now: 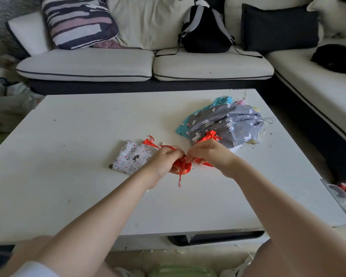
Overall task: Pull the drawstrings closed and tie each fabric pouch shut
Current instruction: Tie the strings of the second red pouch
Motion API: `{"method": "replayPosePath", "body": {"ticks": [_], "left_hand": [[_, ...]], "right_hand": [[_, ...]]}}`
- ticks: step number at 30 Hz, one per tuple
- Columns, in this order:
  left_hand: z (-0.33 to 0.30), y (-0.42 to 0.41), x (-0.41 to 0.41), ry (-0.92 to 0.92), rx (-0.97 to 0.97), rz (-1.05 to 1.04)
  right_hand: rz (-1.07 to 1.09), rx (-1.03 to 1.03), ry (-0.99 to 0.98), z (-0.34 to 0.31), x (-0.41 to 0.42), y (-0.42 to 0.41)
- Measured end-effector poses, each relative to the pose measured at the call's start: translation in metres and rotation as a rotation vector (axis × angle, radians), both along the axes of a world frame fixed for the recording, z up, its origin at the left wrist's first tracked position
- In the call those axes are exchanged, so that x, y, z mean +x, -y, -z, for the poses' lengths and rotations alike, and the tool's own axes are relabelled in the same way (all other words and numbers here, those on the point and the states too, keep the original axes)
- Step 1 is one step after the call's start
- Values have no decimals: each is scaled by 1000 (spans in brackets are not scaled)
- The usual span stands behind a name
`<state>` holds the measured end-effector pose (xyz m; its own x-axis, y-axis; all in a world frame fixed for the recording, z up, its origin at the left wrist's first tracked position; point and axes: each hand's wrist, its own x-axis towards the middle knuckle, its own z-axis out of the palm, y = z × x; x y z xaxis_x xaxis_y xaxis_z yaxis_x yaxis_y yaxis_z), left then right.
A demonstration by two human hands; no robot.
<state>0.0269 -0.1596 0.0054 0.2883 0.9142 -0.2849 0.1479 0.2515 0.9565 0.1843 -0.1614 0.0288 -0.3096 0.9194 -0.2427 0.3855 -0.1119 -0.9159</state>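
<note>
White table (72,188), hands on red pouch (181,166)

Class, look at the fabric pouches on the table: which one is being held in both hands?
The small red pouch, gripped between the left hand and right hand. The white cat-print pouch and grey unicorn pouch lie untouched.

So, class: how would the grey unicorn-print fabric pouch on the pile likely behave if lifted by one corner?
The grey unicorn-print fabric pouch looks crumpled and draped, so probably floppy. It seems flat, so likely light. Its loose white drawstrings would probably dangle.
</note>
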Motion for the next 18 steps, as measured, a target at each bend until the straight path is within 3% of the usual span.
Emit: {"method": "replayPosePath", "body": {"ticks": [14, 18], "left_hand": [[3, 9, -4, -47, 52, -9], [4, 5, -8, -314, 293, -60]], "right_hand": [[36, 103, 347, 13, -15, -2], [94, 137, 298, 17, -21, 0]]}}
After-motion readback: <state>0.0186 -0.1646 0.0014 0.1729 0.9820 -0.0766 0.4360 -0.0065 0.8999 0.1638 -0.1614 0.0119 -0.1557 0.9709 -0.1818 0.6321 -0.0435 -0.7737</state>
